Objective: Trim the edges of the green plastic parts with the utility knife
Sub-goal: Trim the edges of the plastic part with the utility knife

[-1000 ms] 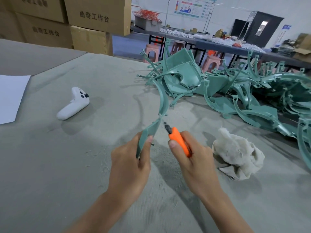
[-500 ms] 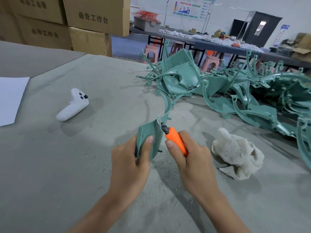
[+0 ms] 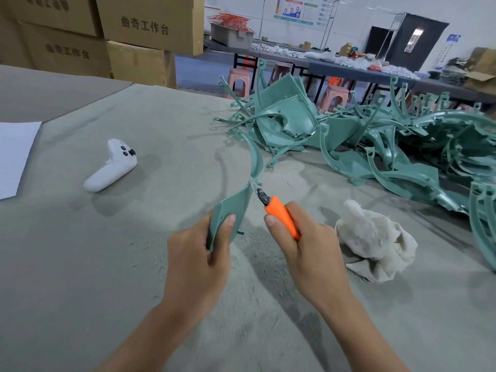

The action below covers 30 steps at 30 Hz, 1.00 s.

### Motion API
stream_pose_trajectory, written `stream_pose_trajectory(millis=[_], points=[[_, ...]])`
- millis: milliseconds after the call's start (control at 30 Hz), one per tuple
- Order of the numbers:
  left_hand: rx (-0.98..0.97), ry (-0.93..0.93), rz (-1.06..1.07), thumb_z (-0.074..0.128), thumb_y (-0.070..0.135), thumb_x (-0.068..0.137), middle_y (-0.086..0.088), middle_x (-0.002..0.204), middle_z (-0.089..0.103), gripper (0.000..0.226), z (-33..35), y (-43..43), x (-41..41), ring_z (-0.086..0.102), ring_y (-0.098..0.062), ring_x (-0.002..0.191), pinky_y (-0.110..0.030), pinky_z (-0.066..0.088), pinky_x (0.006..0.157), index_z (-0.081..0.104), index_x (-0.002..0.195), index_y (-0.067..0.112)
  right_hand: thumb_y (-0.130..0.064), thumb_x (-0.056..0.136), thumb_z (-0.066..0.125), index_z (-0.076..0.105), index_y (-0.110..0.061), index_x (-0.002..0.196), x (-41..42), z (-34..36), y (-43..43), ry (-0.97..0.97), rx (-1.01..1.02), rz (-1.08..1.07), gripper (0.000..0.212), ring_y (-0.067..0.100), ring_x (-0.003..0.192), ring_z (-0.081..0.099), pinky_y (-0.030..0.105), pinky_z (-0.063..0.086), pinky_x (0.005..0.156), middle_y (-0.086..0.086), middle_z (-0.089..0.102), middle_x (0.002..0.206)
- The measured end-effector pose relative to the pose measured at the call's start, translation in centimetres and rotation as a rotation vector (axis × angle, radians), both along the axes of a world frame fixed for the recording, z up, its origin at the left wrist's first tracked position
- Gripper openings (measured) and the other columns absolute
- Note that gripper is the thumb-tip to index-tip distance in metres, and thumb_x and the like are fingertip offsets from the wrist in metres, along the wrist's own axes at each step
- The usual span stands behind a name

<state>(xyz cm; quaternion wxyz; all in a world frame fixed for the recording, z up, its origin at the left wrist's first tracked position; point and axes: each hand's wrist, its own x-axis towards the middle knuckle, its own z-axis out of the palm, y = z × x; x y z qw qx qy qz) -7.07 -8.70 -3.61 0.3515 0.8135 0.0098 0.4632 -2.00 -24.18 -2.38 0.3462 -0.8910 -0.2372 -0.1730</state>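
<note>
My left hand (image 3: 200, 253) grips the flat lower end of a curved green plastic part (image 3: 236, 202), thumb pressed on its face; its thin arc rises away from me. My right hand (image 3: 308, 248) holds an orange utility knife (image 3: 281, 218), whose blade tip touches the part's right edge near the bend. A big pile of green plastic parts (image 3: 375, 140) lies at the back right of the table.
A crumpled white cloth (image 3: 375, 242) lies just right of my right hand. A white game controller (image 3: 112, 165) rests at the left, a white paper sheet (image 3: 13, 154) at the far left edge. Cardboard boxes (image 3: 134, 38) stack behind. Plastic shavings litter the grey table cover (image 3: 80, 264).
The knife blade has come onto the part's right edge and slid up along it. My left hand has turned the part so that its flat face shows.
</note>
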Motion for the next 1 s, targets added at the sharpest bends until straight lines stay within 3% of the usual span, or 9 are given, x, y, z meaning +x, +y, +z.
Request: stream_pose_trajectory(millis=[167, 400, 500, 600, 700, 833, 900, 1000], points=[[0.037, 0.000, -0.034, 0.046, 0.029, 0.091, 0.015, 0.044, 0.010, 0.033, -0.2, 0.3, 0.0, 0.033, 0.002, 0.041, -0.004, 0.021, 0.044, 0.031, 0.061, 0.025, -0.072, 0.088, 0.036, 0.035, -0.025, 0.074, 0.6, 0.0, -0.4, 0.015, 0.026, -0.017, 0.049, 0.020, 0.047, 0.038, 0.043, 0.035, 0.048, -0.002, 0.034, 0.048], [0.042, 0.007, -0.036, 0.045, 0.029, 0.092, 0.014, 0.045, 0.009, 0.033, -0.2, 0.2, 0.1, 0.032, -0.001, 0.041, -0.006, 0.021, 0.042, 0.031, 0.062, 0.026, -0.078, 0.087, 0.029, 0.035, -0.026, 0.076, 0.9, -0.3, -0.3, 0.006, -0.020, -0.062, 0.054, 0.023, 0.049, 0.045, 0.042, 0.035, 0.048, -0.002, 0.037, 0.049], [0.042, 0.012, -0.028, 0.045, 0.030, 0.092, 0.013, 0.044, 0.008, 0.035, 0.0, 0.1, 0.0, 0.032, -0.001, 0.041, -0.007, 0.021, 0.043, 0.024, 0.063, 0.035, -0.076, 0.089, 0.028, 0.034, -0.026, 0.076, 1.2, -0.8, -0.1, -0.021, -0.042, -0.098, 0.052, 0.020, 0.048, 0.046, 0.040, 0.034, 0.047, -0.002, 0.038, 0.049], [0.102, -0.050, -0.037, 0.046, 0.026, 0.091, 0.015, 0.047, 0.006, 0.037, 0.1, -0.5, -0.3, 0.029, -0.003, 0.045, -0.004, 0.022, 0.046, 0.020, 0.068, 0.040, -0.071, 0.091, 0.031, 0.042, -0.023, 0.076, 2.9, -0.6, -1.2, 0.008, 0.023, -0.136, 0.052, 0.017, 0.047, 0.045, 0.034, 0.031, 0.048, -0.004, 0.044, 0.052], [0.099, -0.090, -0.027, 0.047, 0.024, 0.091, 0.018, 0.050, 0.007, 0.033, 0.3, -0.7, -0.3, 0.025, -0.009, 0.051, -0.004, 0.023, 0.047, 0.026, 0.068, 0.034, -0.066, 0.092, 0.035, 0.038, -0.029, 0.071, 3.8, -0.3, -2.5, -0.023, 0.123, -0.174, 0.043, 0.009, 0.044, 0.038, 0.028, 0.027, 0.047, -0.007, 0.039, 0.050], [0.112, -0.103, -0.005, 0.049, 0.021, 0.090, 0.020, 0.053, 0.008, 0.024, 0.3, -0.4, 0.0, 0.025, -0.008, 0.053, -0.002, 0.023, 0.048, 0.041, 0.068, 0.024, -0.062, 0.094, 0.042, 0.040, -0.025, 0.072, 2.6, -0.5, -2.1, -0.026, 0.264, -0.017, 0.043, 0.008, 0.044, 0.034, 0.023, 0.024, 0.044, -0.007, 0.040, 0.054], [0.107, -0.098, 0.001, 0.049, 0.021, 0.090, 0.019, 0.052, 0.008, 0.023, 0.4, -0.3, -0.1, 0.024, -0.009, 0.054, -0.001, 0.023, 0.049, 0.043, 0.068, 0.022, -0.063, 0.093, 0.042, 0.042, -0.022, 0.074, 1.9, -0.5, -1.6, -0.023, 0.229, 0.051, 0.044, 0.012, 0.045, 0.036, 0.028, 0.026, 0.045, 0.001, 0.041, 0.056], [0.093, -0.092, 0.002, 0.047, 0.024, 0.091, 0.018, 0.050, 0.008, 0.029, 0.5, -0.3, -0.2, 0.026, -0.008, 0.052, -0.001, 0.023, 0.048, 0.028, 0.071, 0.032, -0.065, 0.090, 0.042, 0.041, -0.021, 0.075, 1.1, -0.3, -0.8, -0.023, 0.146, 0.087, 0.047, 0.019, 0.046, 0.039, 0.044, 0.033, 0.047, 0.004, 0.040, 0.053]])
